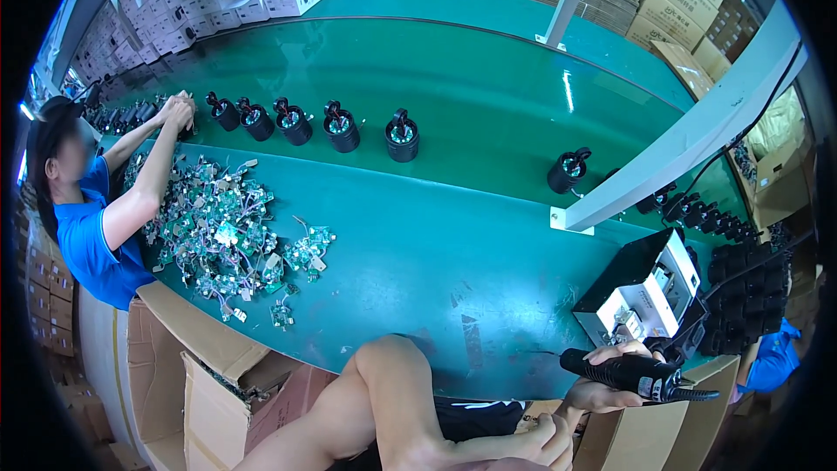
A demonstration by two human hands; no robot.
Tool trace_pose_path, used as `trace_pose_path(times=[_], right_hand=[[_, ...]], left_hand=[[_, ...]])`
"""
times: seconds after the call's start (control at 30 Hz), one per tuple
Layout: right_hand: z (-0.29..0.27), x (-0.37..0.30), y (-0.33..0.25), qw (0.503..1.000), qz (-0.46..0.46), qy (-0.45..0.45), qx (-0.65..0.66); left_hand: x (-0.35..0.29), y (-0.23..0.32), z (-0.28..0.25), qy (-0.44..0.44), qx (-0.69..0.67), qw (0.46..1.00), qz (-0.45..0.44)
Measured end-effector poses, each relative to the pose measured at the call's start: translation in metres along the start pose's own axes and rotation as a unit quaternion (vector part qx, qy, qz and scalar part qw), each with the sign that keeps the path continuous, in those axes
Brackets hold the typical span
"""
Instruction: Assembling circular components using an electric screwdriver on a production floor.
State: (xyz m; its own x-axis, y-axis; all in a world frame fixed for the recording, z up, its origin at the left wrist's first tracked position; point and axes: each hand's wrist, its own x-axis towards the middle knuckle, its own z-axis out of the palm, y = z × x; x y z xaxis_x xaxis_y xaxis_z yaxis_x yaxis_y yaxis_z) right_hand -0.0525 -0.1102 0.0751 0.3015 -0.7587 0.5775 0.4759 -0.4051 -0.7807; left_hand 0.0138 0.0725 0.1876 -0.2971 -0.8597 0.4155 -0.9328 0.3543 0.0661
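My right hand (pixel 606 394) is at the lower right, its fingers wrapped round a black electric screwdriver (pixel 641 377). The tool lies nearly level, its thin bit pointing left over the bench edge and its ribbed cord end to the right. My left hand (pixel 540 447) is low in the picture beside my right wrist, fingers curled in. Whatever they may hold is hidden. Just behind the screwdriver, an open black-and-white box (pixel 649 292) with small metal parts inside stands on the green bench (pixel 401 262).
Circuit boards with wires (pixel 218 235) are heaped at the left, near a person in a blue shirt (pixel 100 231). Several black cylindrical units (pixel 402 139) stand along the green conveyor (pixel 488 105). A white metal post (pixel 689 131) slants over the right side. Cardboard boxes (pixel 214 410) stand below the bench.
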Motion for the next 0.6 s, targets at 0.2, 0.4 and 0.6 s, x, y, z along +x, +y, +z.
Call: trace_pose_path(times=[0.2, 0.4, 0.6], right_hand=[[-0.011, -0.002, 0.005, 1.000, -0.006, 0.012, -0.018], [-0.008, -0.002, 0.001, 0.999, -0.013, 0.014, -0.031], [-0.014, -0.003, 0.009, 0.998, -0.029, 0.038, -0.047]], left_hand=[[0.000, 0.000, 0.012, 0.023, -0.013, 1.000, 0.001], [0.005, 0.009, 0.012, 0.039, -0.005, 0.999, -0.004], [0.007, 0.009, 0.021, 0.047, 0.017, 0.999, 0.005]])
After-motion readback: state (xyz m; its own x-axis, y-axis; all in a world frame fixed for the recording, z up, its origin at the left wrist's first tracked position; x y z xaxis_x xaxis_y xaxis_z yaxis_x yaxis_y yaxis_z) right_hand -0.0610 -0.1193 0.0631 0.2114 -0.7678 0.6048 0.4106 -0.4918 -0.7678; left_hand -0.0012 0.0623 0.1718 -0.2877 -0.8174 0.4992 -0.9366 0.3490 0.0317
